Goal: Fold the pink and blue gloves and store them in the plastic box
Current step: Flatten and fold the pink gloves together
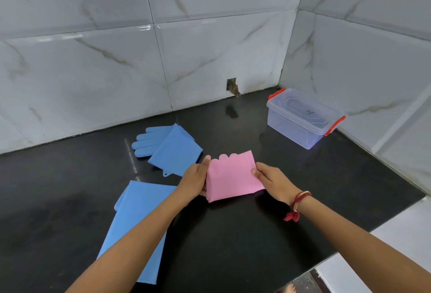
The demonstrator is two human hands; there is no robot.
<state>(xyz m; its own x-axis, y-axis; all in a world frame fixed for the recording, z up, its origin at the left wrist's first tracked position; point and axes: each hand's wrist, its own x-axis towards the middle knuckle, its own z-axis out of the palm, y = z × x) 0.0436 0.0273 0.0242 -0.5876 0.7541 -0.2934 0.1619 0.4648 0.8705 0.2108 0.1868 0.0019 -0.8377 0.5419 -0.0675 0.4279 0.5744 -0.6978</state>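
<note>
pink glove [231, 177] folded, fingertips toward back wall [186, 59] | left hand [194, 179] grips left edge | right hand [271, 181] pinches right edge

a red-and-white thread band [300, 199] with a frayed red tassel [292, 216] round the bare right wrist [313, 205]

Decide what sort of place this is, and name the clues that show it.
Probably a home kitchen corner: a polished black stone counter meets glossy white marble-look wall tiles, and a clear plastic box with red clips stands on it.
</note>
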